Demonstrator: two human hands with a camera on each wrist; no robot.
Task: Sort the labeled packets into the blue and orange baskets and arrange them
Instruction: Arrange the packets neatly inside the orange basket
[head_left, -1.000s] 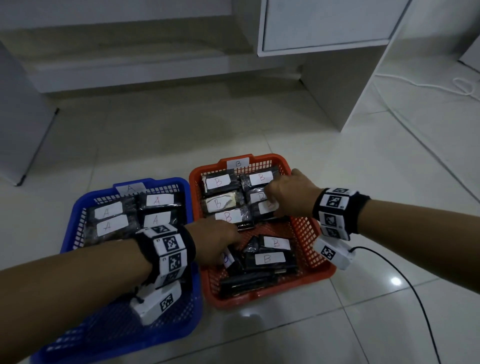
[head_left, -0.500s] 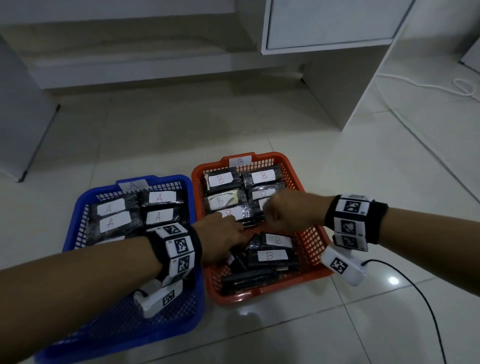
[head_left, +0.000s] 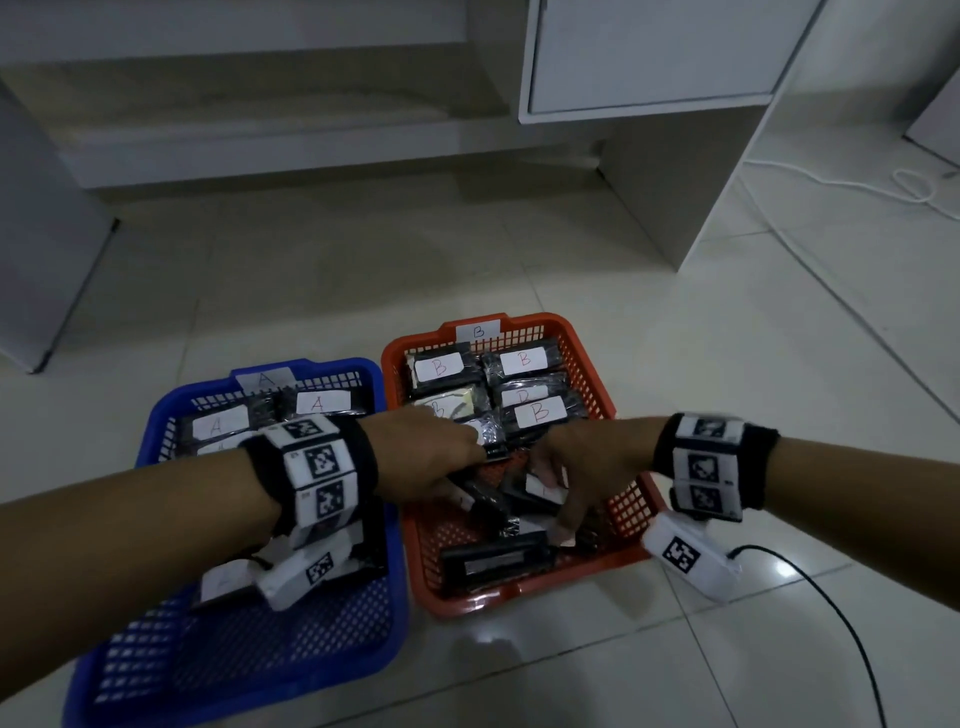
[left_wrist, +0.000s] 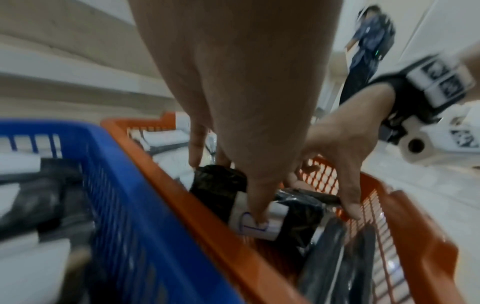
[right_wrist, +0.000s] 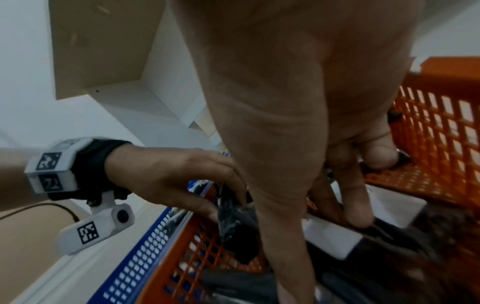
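My left hand (head_left: 426, 457) reaches across from the blue basket (head_left: 260, 675) into the orange basket (head_left: 519, 597). It pinches a black packet (left_wrist: 221, 185) end to end, with the thumb on its white B label; the same packet (right_wrist: 239, 232) hangs tilted in the right wrist view. My right hand (head_left: 587, 467) is beside it in the basket's middle, fingers and thumb curled round another labelled packet (right_wrist: 332, 236). Several B packets (head_left: 524, 358) lie in neat rows at the back. A packets (head_left: 317, 402) sit in the blue basket.
One black packet (head_left: 493, 561) lies along the orange basket's front wall. A white cabinet (head_left: 649, 52) stands behind, its side panel reaching the floor. A white cable (head_left: 914, 187) and a black cable (head_left: 831, 623) lie on the tiles at right.
My right hand has drawn back from the rear rows to the loose packets in the basket's middle. My left hand has slid further in and taken hold of a packet.
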